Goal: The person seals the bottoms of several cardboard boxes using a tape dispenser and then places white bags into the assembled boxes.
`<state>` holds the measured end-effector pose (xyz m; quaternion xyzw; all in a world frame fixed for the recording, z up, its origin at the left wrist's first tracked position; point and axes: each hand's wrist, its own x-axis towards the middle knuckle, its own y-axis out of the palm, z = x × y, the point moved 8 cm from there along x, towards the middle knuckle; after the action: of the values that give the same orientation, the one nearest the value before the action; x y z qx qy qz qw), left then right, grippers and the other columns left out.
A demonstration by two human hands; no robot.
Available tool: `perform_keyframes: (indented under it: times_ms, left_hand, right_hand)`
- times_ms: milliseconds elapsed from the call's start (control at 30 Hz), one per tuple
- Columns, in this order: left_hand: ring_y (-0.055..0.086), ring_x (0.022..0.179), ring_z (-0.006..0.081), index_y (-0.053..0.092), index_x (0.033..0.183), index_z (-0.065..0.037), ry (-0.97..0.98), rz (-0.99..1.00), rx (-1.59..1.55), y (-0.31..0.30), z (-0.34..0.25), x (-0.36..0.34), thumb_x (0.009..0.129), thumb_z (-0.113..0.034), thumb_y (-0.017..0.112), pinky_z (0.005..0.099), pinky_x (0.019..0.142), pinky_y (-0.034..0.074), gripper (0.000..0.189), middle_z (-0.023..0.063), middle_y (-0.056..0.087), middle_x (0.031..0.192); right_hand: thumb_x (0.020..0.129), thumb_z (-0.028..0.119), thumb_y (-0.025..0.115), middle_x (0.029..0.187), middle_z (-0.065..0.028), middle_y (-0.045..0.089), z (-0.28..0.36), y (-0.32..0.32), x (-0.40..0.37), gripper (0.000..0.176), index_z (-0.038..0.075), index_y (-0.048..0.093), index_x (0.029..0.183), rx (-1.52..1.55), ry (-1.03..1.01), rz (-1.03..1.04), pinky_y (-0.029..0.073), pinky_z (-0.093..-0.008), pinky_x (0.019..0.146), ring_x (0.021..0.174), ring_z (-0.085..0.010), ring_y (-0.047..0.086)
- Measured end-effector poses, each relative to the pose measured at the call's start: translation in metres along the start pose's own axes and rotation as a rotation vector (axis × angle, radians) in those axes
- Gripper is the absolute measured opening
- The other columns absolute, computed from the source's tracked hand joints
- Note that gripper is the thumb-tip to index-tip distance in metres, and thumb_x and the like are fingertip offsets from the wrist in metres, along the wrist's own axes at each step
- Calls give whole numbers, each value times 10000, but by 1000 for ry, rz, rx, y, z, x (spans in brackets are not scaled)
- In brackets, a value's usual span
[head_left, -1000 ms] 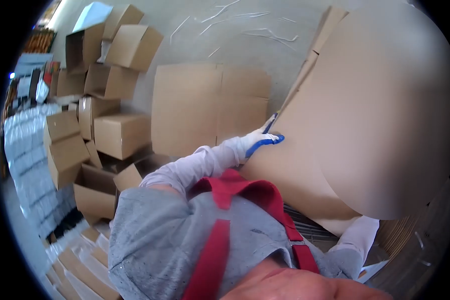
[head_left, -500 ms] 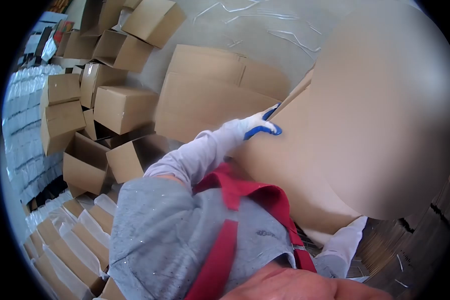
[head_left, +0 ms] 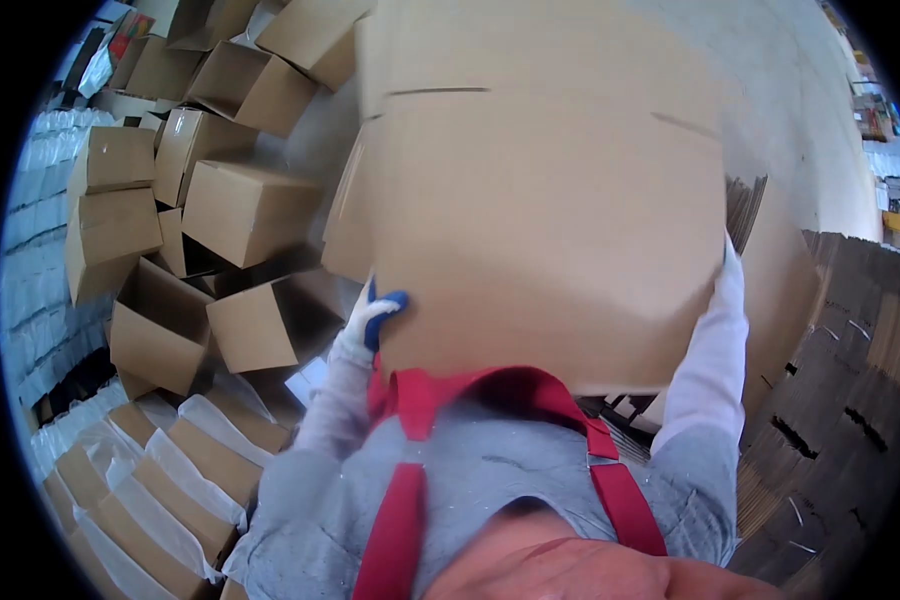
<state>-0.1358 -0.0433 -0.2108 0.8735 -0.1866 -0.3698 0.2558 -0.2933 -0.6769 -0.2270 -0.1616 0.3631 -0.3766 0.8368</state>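
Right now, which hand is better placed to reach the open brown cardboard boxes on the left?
Left, probably. The blue-and-white gloved left hand grips the large brown cardboard sheet, nearer the open boxes, but must let go first. The right hand, mostly hidden, is at the sheet's right edge.

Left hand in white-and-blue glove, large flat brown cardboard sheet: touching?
Touching. The head view shows the left hand at the left edge of the cardboard sheet, blue thumb lapped onto its near face.
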Motion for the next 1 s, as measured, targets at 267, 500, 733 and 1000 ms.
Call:
perform_keyframes:
  times_ms: [267, 500, 733, 1000]
  left_hand:
    - [583, 993, 214, 490, 1213, -52, -444, -502, 103, -91, 173, -69, 787, -42, 624, 347, 866, 479, 447, 80, 585, 1102]
    - [571, 873, 370, 444, 1165, -113, -822, -381, 359, -140, 254, 7, 864, -406, 574, 579, 742, 469, 440, 124, 508, 1143]
    - [637, 808, 258, 629, 913, -72, -177, 151, 1769, -46, 120, 85, 779, -354, 673, 363, 701, 528, 315, 123, 647, 792]
    - [194, 1349, 367, 172, 1440, -256, 23, -474, 2491, -67, -95, 249, 767, -613, 546, 556, 1066, 152, 848, 187, 166, 1479]
  right_hand:
    - [849, 637, 362, 1238, -125, 542, 143, 231, 119, 606, 218, 525, 1255, -633, -303, 179, 385, -458, 943, 1114, -306, 522]
    - [813, 542, 502, 1461, -154, 216, -36, 336, -53, 632, 394, 269, 1382, -922, -345, 296, 234, -566, 1040, 1313, -410, 235]
    - [866, 471, 480, 1379, -152, 383, 8, 252, -127, 572, 226, 359, 1369, -657, -335, 255, 295, -456, 1042, 1281, -324, 341]
    - [863, 331, 608, 1126, -72, 600, -192, 213, -114, 543, 142, 427, 1340, 593, 293, -216, 436, -272, 839, 1033, -148, 540]
